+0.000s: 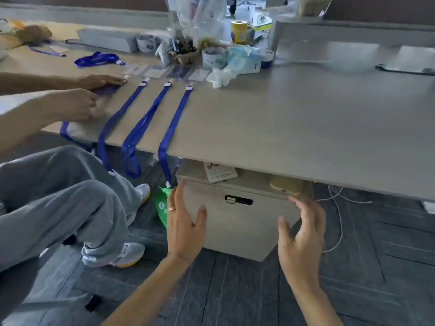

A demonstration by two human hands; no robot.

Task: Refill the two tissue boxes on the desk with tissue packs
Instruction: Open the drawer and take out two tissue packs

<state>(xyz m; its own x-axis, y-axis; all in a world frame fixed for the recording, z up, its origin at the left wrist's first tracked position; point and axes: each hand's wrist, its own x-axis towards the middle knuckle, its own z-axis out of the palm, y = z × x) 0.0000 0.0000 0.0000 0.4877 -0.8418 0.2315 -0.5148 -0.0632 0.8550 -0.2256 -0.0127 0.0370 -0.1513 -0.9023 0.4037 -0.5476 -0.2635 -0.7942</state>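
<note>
A beige cabinet [235, 222] with a dark lock on its front stands under the desk [294, 128]. My left hand [183, 222] lies flat against the cabinet's left front edge, fingers apart, holding nothing. My right hand [301, 238] hovers open at the cabinet's right edge, just off its surface. At the back of the desk sits a light-blue tissue pack [242, 58] with crumpled white tissue [220, 75] spilling from it. On the cabinet top lie a white card [220, 174] and a yellow object [286, 184].
Another person sits at the left, legs in grey trousers [58, 203], hands on blue lanyards [143, 123] hanging over the desk edge. A green bag [162, 208] hangs beside the cabinet. White cables [339, 220] trail on the dark carpet at right. Clutter crowds the desk's back.
</note>
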